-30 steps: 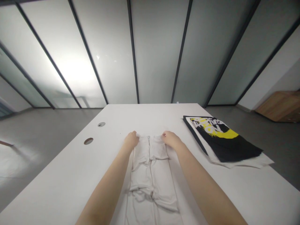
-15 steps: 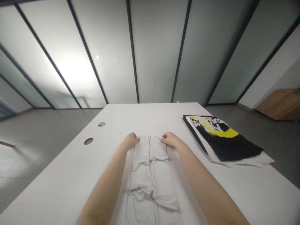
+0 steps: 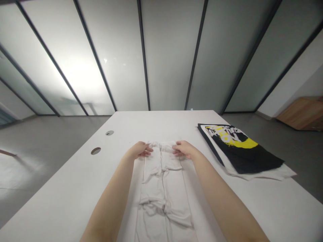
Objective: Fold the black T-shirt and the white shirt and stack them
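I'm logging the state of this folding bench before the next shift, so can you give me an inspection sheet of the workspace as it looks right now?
Surface: white table, two round holes near its left edge.
Job's things: white garment folded into a long narrow strip, running away from the person, creased near the middle.
Clutter: black printed shirt with yellow and white lettering, lying flat on a white cloth at the right edge.
Grippers: left hand and right hand pinch the far corners of the white garment.
Cables: nothing seen.
Surroundings: frosted glass wall with dark frames, grey floor, wooden cabinet at far right.
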{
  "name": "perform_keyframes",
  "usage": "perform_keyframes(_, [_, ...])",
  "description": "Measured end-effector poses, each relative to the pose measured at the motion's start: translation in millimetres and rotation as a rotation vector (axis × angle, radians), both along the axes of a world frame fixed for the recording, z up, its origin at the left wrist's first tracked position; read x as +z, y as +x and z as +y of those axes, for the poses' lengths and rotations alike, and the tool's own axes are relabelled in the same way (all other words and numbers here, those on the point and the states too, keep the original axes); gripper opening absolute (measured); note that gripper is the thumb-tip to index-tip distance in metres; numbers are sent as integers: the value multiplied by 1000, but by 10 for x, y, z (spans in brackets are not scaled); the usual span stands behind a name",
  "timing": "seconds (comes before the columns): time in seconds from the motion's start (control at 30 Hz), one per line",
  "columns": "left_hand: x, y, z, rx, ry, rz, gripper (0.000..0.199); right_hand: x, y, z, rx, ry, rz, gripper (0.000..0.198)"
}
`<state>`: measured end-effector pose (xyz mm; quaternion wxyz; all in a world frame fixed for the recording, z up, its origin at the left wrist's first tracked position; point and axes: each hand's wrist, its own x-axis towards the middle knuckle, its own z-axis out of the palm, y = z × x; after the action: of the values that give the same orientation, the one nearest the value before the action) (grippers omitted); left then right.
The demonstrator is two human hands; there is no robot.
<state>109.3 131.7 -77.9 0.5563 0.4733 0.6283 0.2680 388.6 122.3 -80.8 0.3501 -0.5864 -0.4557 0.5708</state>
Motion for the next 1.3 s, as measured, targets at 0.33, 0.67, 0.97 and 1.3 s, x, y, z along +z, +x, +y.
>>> perform_keyframes(0.33, [405,167,-9,155,695,-518,46,344,-129,35,-148,657,421,22])
perform_keyframes(0.67, [127,171,-77,100,2,-268,27,80,-37,44,-326,99,55,23])
perform_keyframes(0.97, [-31,228,-148,78,5,-158,59,32,58,-142,-110,-60,-44,61])
perform_keyframes(1.3, [393,110,-271,102,191,-381,34,444,72,-427,34,4,281,37])
